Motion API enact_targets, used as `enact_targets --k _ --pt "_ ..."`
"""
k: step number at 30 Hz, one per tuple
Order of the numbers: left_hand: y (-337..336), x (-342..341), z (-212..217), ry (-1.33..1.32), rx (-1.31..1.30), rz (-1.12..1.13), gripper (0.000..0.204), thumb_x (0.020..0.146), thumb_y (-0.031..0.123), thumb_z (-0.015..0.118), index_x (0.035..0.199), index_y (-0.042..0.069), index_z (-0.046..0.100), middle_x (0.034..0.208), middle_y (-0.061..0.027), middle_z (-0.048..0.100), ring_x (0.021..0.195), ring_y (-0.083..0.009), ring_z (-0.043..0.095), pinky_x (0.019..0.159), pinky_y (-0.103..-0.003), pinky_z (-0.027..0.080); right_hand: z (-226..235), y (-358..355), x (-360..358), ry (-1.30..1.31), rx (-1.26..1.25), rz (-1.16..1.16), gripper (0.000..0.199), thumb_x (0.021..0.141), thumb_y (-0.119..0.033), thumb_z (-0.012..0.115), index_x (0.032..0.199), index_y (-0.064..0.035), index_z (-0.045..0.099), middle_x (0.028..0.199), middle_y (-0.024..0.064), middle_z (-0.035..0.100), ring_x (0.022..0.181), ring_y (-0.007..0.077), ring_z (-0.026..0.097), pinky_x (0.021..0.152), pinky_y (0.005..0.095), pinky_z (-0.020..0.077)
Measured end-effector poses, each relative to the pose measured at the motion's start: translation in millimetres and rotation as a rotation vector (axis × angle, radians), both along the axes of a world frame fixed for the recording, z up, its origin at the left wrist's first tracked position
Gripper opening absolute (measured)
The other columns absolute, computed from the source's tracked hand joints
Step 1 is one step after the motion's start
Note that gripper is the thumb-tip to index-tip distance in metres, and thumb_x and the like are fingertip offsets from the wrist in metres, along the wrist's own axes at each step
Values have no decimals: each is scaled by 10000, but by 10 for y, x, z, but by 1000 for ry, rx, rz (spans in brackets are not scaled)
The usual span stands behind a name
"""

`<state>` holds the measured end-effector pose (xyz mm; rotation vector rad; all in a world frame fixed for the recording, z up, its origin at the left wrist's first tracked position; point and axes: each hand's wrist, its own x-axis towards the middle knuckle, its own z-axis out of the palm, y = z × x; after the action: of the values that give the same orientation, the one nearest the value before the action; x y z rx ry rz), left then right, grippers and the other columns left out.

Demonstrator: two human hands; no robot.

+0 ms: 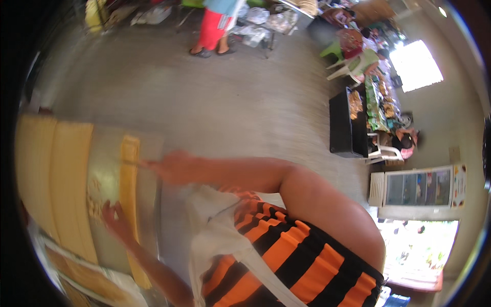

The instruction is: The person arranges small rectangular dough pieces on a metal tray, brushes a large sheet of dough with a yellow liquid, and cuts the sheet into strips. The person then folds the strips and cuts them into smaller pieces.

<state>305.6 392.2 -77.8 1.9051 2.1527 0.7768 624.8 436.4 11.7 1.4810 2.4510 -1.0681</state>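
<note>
The view is tilted, with a metal-topped table (105, 148) at the left. On it lies a long yellow strip of dough (129, 169), with wider yellow sheets (56, 174) beside it. My right hand (171, 166) reaches out from the shoulder and is closed on a thin blade (134, 162) laid across the strip; the blade is blurred. My left hand (115, 219) rests flat on the strip lower down, fingers spread, next to a patch of pale crumbs (94, 197). I wear an orange and black striped top with a white apron (215, 230).
Trays with brown sheets (87, 279) sit at the table's near end. A person in red trousers (212, 28) stands far across the concrete floor (230, 97). Plastic chairs (353, 61), a black counter of food (345, 123) and a glass-door fridge (419, 187) line the right.
</note>
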Motion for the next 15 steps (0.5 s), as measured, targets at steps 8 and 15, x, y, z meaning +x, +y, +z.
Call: enact_targets --k 8,15 --pt "-240 13 198 38 138 10 346 854 219 751 1166 86 685 1227 -119 670 1189 -323 596 1025 -436 451 24 -132 -195 -61 129 -100 611 1002 -251 451 1576 -269 241 856 247 688 817 443 668 751 559 515" --pt "107 701 332 6 -44 -22 368 821 276 758 1133 89 705 1282 -81 651 1203 -297 585 1027 -444 419 -120 46 -185 -126 205 -38 602 990 -218 474 1561 -243 288 789 240 677 796 437 674 748 552 515"
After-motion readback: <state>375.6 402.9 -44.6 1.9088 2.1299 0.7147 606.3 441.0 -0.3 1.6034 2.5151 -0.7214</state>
